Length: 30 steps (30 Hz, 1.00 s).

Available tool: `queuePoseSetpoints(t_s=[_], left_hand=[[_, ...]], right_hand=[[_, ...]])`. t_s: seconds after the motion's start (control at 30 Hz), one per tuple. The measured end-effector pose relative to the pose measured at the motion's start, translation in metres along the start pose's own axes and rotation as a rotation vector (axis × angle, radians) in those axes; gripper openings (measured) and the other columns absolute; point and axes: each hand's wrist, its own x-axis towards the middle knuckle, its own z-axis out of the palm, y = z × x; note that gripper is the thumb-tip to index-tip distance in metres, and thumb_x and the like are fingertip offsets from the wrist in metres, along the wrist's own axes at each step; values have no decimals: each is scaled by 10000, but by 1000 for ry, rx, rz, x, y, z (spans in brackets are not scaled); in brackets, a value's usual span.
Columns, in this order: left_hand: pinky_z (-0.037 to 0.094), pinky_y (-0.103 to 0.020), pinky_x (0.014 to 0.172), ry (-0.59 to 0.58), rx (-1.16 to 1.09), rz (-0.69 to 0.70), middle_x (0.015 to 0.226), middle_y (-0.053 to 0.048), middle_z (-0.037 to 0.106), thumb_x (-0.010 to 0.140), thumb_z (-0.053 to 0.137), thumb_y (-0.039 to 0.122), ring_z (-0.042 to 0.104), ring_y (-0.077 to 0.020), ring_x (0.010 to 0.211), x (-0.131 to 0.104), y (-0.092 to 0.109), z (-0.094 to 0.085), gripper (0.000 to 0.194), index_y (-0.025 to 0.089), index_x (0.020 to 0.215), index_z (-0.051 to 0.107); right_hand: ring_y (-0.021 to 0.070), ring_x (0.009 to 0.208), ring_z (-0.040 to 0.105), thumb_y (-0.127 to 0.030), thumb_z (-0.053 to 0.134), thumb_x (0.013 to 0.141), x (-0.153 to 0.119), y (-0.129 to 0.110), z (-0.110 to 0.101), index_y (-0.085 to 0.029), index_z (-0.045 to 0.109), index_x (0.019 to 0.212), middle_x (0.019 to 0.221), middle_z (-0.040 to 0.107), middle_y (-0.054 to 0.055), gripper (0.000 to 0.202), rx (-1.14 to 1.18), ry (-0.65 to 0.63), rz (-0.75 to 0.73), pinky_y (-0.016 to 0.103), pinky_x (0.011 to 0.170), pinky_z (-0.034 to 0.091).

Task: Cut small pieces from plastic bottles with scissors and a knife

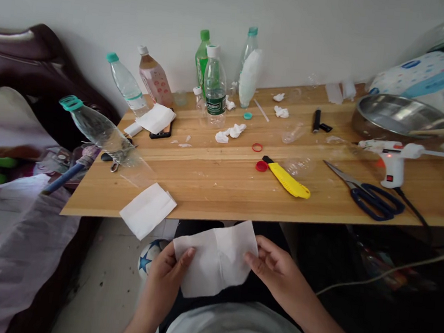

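Note:
Over my lap, below the table's front edge, a white paper napkin (212,265) is stretched between both hands, a fold line down its middle. My left hand (168,268) pinches its left edge with the thumb on top. At the right edge my right hand (271,263) grips it the same way, fingers behind. Another folded stack of napkins (147,209) lies on the table's front edge to the left, partly overhanging. Behind that stack leans a cut clear plastic bottle (99,131) with a teal neck.
On the wooden table (212,186) lie a yellow utility knife (287,179), blue-handled scissors (372,196) and a white glue gun (391,156). Several bottles, including a green-labelled one (215,103), stand at the back. A metal bowl (399,118) sits at right; crumpled tissue (230,132) is scattered about.

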Motion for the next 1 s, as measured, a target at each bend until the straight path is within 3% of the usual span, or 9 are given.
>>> queuePoseSetpoints(t_s=[0.13,0.23,0.37,0.47,0.57,0.67,0.73,0.83,1.0], left_hand=[[488,-234,628,-9,49,43,827,-59,739,728,768,553,623,-183,730,-1,-1,1,442,155,910,704],[464,-223,604,12,98,76,802,-48,719,767,733,548,592,-167,699,-3,-5,1,409,160,890,695],[403,-217,534,95,229,155,677,-16,651,802,679,553,543,-159,624,-3,4,-3,379,175,786,667],[384,-231,527,92,482,253,613,6,619,800,672,531,522,-158,568,9,38,-11,345,187,814,677],[383,-236,568,24,736,393,610,36,602,836,653,459,505,-146,551,29,87,-18,280,213,962,695],[366,-234,569,4,837,497,630,43,589,817,679,455,495,-140,567,46,116,-22,245,221,887,668],[339,-226,539,0,813,461,577,53,529,795,701,465,455,-127,541,50,116,-24,266,213,760,623],[315,-213,482,-13,568,254,556,37,522,777,704,529,449,-118,515,47,94,-26,367,197,673,586],[456,-242,521,-68,-37,-116,726,-31,694,699,778,569,581,-151,567,29,54,-22,451,173,893,682]], right_hand=[[203,823,620,-534,678,853,0,-2,5,-208,652,989,871,680,38,353,-62,69,0,279,683,463],[144,635,507,-569,630,872,-2,2,6,-205,639,904,710,588,-4,365,-159,147,-26,245,532,353],[121,573,387,-582,531,928,-4,4,4,-216,563,809,627,452,-34,386,-329,188,-74,255,499,262],[122,571,381,-543,495,959,8,-14,1,-224,488,730,614,406,-38,393,-495,176,-184,268,525,271],[138,594,442,-465,546,945,29,-47,-1,-227,497,697,622,482,-23,347,-685,187,-353,284,575,305],[145,574,445,-405,614,896,45,-72,3,-228,488,636,601,520,-15,339,-754,153,-396,292,569,289],[145,567,437,-407,630,884,47,-73,4,-228,481,622,591,519,-16,350,-735,119,-345,291,563,286],[159,629,480,-477,597,908,40,-57,3,-236,567,716,660,558,-7,309,-624,85,-222,287,591,333],[151,653,462,-543,607,894,29,-36,1,-231,632,790,707,551,-8,329,-286,9,-78,271,577,331]])
